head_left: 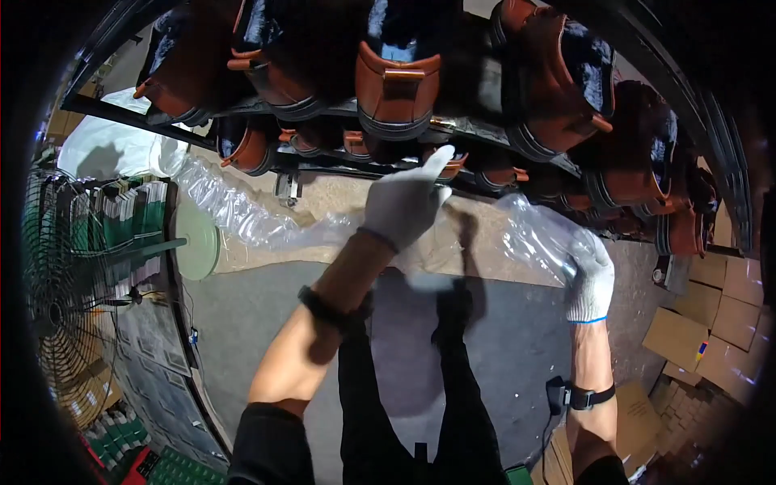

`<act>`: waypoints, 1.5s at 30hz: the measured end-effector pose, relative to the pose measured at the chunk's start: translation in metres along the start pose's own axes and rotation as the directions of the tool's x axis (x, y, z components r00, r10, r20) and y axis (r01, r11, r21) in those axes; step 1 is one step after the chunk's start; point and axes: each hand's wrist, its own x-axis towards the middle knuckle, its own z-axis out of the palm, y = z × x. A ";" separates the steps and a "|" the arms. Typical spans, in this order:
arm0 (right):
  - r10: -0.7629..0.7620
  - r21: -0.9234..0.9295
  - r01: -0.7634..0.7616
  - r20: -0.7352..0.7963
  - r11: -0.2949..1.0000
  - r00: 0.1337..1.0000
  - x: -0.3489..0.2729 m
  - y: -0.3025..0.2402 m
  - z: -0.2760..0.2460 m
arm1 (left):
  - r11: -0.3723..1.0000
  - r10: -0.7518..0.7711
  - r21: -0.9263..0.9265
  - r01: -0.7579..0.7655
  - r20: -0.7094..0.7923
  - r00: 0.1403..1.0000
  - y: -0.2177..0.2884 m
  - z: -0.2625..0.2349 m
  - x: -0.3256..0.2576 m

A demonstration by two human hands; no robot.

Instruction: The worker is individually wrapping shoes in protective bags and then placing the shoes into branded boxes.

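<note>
Above the hands the rack [323, 162] is packed w/ brown boots [400, 89], rows tight side by side, no gap to reach thru btwn them. Left hand [404, 202] sits right under the lower boot row, fingertips nearly touching a boot; no headroom there. Clear plastic sheet [267, 218] runs across under the rack from left to right, blocking the way to the surface behind. Right hand [592, 279] is at the sheet's right end, boots close above it. Left side: wire fan guard [61, 299] and a green disc [198, 240] crowd in. Right: cardboard boxes [711, 323] stacked. Open room is the grey floor [242, 323] below the sheet, around the legs.
</note>
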 end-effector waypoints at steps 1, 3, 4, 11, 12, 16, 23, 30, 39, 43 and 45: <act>-0.110 -0.027 0.113 0.088 0.993 0.990 -0.002 -0.009 0.033 | 0.992 0.082 0.102 -0.073 -0.081 0.993 -0.016 0.017 0.010; -0.016 0.186 -0.016 0.170 0.983 0.985 0.009 -0.002 0.076 | 0.988 0.115 0.115 -0.107 -0.065 0.991 -0.024 0.039 0.016; -0.256 -0.132 0.295 0.250 0.946 0.934 0.007 -0.002 0.101 | 0.994 0.045 0.096 -0.049 0.043 0.998 -0.021 0.039 0.004; -0.388 -0.762 0.647 0.606 -0.033 0.694 0.055 0.040 0.224 | 0.999 0.039 -0.007 -0.040 -0.074 0.996 0.002 0.057 -0.043; -0.595 -0.701 0.712 0.551 0.051 0.585 0.031 0.033 0.226 | 1.000 0.006 -0.019 -0.007 -0.065 0.998 -0.005 0.048 -0.050; -0.452 -0.577 0.817 0.733 -0.015 0.509 0.015 0.044 0.201 | 0.986 0.148 -0.054 -0.159 -0.166 0.975 -0.012 0.052 -0.053; -0.658 -0.446 0.858 0.570 0.255 0.492 0.003 0.019 0.192 | 0.938 -0.082 -0.342 -0.047 -0.351 0.933 -0.024 0.019 -0.006; -0.433 -0.388 0.868 0.756 0.310 0.492 -0.004 -0.024 0.149 | 0.869 0.129 -0.493 0.049 0.321 0.938 -0.027 -0.015 -0.030; 0.005 -0.100 -0.012 -0.068 0.995 0.998 0.040 0.011 -0.112 | 0.977 0.087 -0.187 -0.104 -0.098 0.991 0.007 0.034 0.011; 0.076 0.092 -0.078 0.022 0.993 0.997 0.012 -0.001 -0.050 | 0.989 0.148 -0.028 -0.148 0.024 0.989 0.048 0.093 0.059; -0.096 -0.012 0.097 0.052 0.995 0.994 0.019 0.005 -0.012 | 0.978 0.209 -0.005 -0.210 -0.071 0.975 0.043 0.107 0.050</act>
